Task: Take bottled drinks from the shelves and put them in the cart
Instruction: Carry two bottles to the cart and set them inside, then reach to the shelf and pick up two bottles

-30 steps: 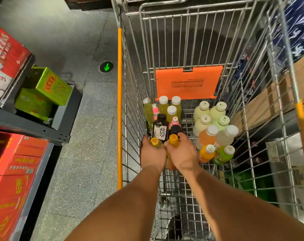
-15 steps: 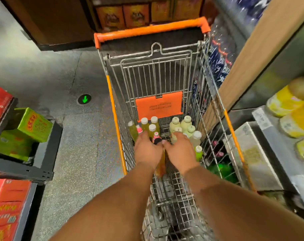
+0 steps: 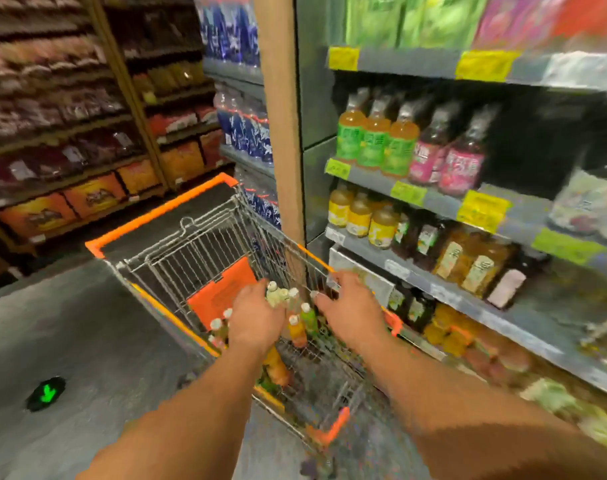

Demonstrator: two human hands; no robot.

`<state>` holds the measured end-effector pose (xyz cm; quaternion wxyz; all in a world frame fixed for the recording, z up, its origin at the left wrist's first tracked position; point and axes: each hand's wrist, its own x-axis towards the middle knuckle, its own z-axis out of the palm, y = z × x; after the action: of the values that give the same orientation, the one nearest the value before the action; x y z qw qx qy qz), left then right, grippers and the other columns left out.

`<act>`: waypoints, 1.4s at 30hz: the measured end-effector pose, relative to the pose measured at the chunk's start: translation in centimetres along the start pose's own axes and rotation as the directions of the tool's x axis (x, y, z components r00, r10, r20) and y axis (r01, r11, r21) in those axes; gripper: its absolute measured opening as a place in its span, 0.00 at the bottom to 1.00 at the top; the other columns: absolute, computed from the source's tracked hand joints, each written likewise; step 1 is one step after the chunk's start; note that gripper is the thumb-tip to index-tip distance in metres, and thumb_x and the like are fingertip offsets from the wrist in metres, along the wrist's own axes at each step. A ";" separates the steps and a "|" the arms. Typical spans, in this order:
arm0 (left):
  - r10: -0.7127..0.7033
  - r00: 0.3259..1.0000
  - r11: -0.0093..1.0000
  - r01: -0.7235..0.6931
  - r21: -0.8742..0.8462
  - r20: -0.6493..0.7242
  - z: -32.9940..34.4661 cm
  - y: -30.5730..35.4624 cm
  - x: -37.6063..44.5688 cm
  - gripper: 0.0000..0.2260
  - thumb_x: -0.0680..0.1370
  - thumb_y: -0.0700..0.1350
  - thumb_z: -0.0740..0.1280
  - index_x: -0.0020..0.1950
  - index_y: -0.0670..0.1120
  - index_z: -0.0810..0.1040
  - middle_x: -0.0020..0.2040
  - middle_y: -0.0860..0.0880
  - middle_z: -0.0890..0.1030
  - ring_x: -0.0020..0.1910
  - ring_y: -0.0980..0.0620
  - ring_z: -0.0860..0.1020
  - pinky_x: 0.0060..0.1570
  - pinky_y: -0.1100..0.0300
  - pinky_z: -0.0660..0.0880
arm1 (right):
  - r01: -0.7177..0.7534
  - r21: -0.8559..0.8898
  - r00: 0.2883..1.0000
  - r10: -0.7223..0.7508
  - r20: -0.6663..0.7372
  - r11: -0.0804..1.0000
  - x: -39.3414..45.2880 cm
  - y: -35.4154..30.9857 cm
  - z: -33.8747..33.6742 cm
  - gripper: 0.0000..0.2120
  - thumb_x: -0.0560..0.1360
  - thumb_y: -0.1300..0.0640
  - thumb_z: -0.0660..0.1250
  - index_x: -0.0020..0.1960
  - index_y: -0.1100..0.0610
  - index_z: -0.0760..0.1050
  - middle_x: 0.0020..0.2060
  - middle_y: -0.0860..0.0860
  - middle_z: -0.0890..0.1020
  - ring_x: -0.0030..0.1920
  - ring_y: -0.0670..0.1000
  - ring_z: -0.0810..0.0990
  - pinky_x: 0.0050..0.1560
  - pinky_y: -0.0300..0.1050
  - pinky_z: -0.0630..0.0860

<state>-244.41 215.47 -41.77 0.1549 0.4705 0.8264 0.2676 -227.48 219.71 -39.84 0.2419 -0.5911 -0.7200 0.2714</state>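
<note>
My left hand [image 3: 255,322] and right hand [image 3: 352,311] have let go of the orange bottles, now down in the cart [image 3: 163,211], and both rise loose and empty toward the shelves [image 3: 430,199] for more.

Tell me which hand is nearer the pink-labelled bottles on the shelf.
Right. The right hand is over the cart's shelf-side rim, below the pink-labelled bottles; the left hand is farther left, over the cart.

Two bare forearms extend into view from the bottom edge, each ending in a bare left hand [image 3: 257,320] and right hand [image 3: 354,311]. No sleeves, gloves, rings, watches or bands are visible. Motion blur obscures finer detail.
</note>
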 end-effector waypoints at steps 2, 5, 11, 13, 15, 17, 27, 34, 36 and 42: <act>0.101 0.994 0.995 -0.100 -0.017 0.033 -0.5 3.3 -2.3 0.25 0.78 0.52 0.68 0.73 0.47 0.70 0.71 0.45 0.72 0.70 0.44 0.70 0.67 0.51 0.68 | -0.035 -0.016 0.995 0.033 -0.089 0.999 -2.7 1.0 -4.0 0.26 0.75 0.39 0.66 0.66 0.54 0.70 0.61 0.55 0.77 0.61 0.59 0.75 0.59 0.53 0.74; 0.277 0.957 0.961 -0.276 -0.026 0.082 -0.5 8.5 -6.3 0.24 0.77 0.53 0.70 0.71 0.46 0.73 0.68 0.44 0.74 0.67 0.43 0.73 0.65 0.51 0.70 | -0.103 -0.031 0.980 0.096 -0.176 0.994 -7.0 3.1 -10.1 0.30 0.76 0.38 0.64 0.72 0.53 0.67 0.68 0.54 0.73 0.67 0.58 0.72 0.64 0.51 0.70; 0.474 0.859 0.880 -0.462 -0.107 0.194 1.4 16.5 -16.2 0.27 0.78 0.53 0.69 0.74 0.46 0.70 0.72 0.45 0.72 0.71 0.44 0.70 0.68 0.48 0.68 | -0.219 -0.029 0.900 0.191 -0.392 0.975 -18.3 7.7 -20.8 0.26 0.76 0.39 0.65 0.67 0.55 0.71 0.62 0.56 0.77 0.63 0.58 0.75 0.59 0.51 0.72; 0.509 0.834 0.861 -0.492 -0.130 0.213 2.0 18.7 -20.2 0.26 0.77 0.54 0.69 0.73 0.47 0.72 0.70 0.45 0.74 0.69 0.43 0.72 0.67 0.48 0.70 | -0.265 -0.033 0.864 0.222 -0.451 0.964 -23.0 9.3 -23.6 0.25 0.76 0.40 0.65 0.65 0.55 0.72 0.60 0.55 0.78 0.59 0.58 0.76 0.57 0.50 0.73; 0.538 0.812 0.843 -0.514 -0.160 0.226 2.4 20.8 -24.6 0.25 0.77 0.54 0.70 0.72 0.49 0.73 0.69 0.46 0.76 0.67 0.44 0.74 0.64 0.50 0.72 | -0.310 -0.015 0.831 0.263 -0.490 0.951 -27.8 10.9 -25.7 0.24 0.75 0.41 0.66 0.65 0.54 0.73 0.60 0.55 0.78 0.59 0.57 0.77 0.57 0.50 0.74; 0.567 0.783 0.822 -0.519 -0.232 0.255 2.8 22.5 -29.3 0.23 0.77 0.51 0.70 0.71 0.50 0.73 0.67 0.48 0.77 0.63 0.46 0.76 0.57 0.54 0.72 | -0.338 0.050 0.797 0.314 -0.517 0.940 -32.5 12.3 -27.3 0.26 0.75 0.40 0.67 0.67 0.53 0.72 0.62 0.54 0.77 0.60 0.56 0.77 0.59 0.50 0.74; 0.701 0.593 0.712 -0.615 -0.340 0.395 4.3 26.5 -44.8 0.21 0.77 0.53 0.69 0.70 0.54 0.75 0.66 0.50 0.78 0.62 0.46 0.78 0.62 0.49 0.76 | -0.492 0.135 0.643 0.463 -0.610 0.860 -48.0 15.4 -32.3 0.32 0.72 0.35 0.66 0.71 0.51 0.70 0.64 0.51 0.79 0.56 0.55 0.81 0.55 0.49 0.77; 0.762 0.534 0.644 -0.685 -0.341 0.367 5.1 28.4 -46.6 0.18 0.77 0.55 0.69 0.66 0.57 0.76 0.65 0.50 0.77 0.62 0.47 0.77 0.62 0.50 0.75 | -0.533 0.169 0.575 0.502 -0.647 0.829 -50.8 17.1 -34.0 0.31 0.73 0.38 0.67 0.72 0.51 0.69 0.65 0.49 0.77 0.54 0.51 0.80 0.46 0.43 0.72; 0.755 0.541 0.653 -0.672 -0.350 0.370 5.3 28.5 -45.9 0.19 0.77 0.54 0.69 0.67 0.56 0.76 0.67 0.51 0.76 0.64 0.47 0.76 0.64 0.50 0.74 | -0.541 0.158 0.568 0.498 -0.656 0.826 -50.2 17.3 -34.0 0.30 0.74 0.39 0.67 0.71 0.51 0.69 0.65 0.50 0.77 0.58 0.52 0.79 0.48 0.44 0.72; 0.740 0.556 0.668 -0.668 -0.326 0.377 6.1 28.8 -42.9 0.21 0.78 0.53 0.68 0.72 0.54 0.73 0.69 0.51 0.76 0.65 0.48 0.75 0.64 0.51 0.74 | -0.536 0.108 0.606 0.471 -0.641 0.837 -47.8 18.0 -32.8 0.30 0.74 0.37 0.65 0.71 0.51 0.69 0.65 0.51 0.77 0.62 0.55 0.76 0.57 0.50 0.75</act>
<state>-199.41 192.25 -29.57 0.2679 0.7997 0.4802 0.2410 -183.74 179.00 -29.21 0.3594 -0.8360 -0.4080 0.0739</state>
